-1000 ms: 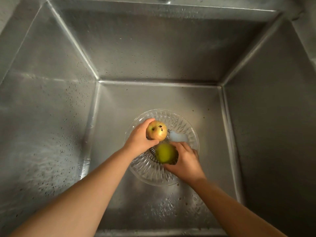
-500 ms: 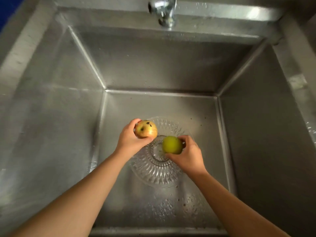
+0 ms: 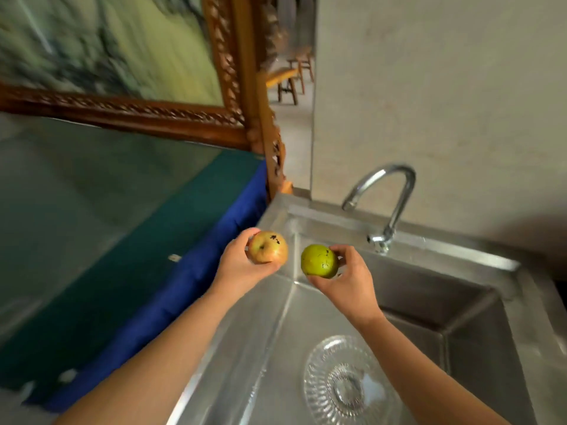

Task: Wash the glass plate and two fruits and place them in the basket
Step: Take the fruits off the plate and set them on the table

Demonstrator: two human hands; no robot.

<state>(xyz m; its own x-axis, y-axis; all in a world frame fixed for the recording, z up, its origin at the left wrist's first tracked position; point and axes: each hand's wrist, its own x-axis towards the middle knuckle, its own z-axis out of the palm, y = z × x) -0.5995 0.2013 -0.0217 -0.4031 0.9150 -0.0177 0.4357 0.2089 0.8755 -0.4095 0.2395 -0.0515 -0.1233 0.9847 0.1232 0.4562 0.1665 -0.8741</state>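
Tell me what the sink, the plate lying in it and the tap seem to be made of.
The sink looks like stainless steel with a brushed, dull grey finish and folded seams. The plate appears to be clear pressed glass: the basin shows through it and ribs radiate from its centre. It could be clear plastic. The tap looks like polished, probably chromed metal, with bright highlights.

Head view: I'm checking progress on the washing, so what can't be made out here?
- Basket: not in the head view, so where the fruits go is unknown.
- Glass plate: lower rim cut off by the bottom edge, right side covered by the right forearm.
- Tap: no stream visible; handle position unclear.
- Counter at left: motion-blurred, small white specks unreadable.
- Undersides of the apple and green fruit: covered by the left hand and right hand.
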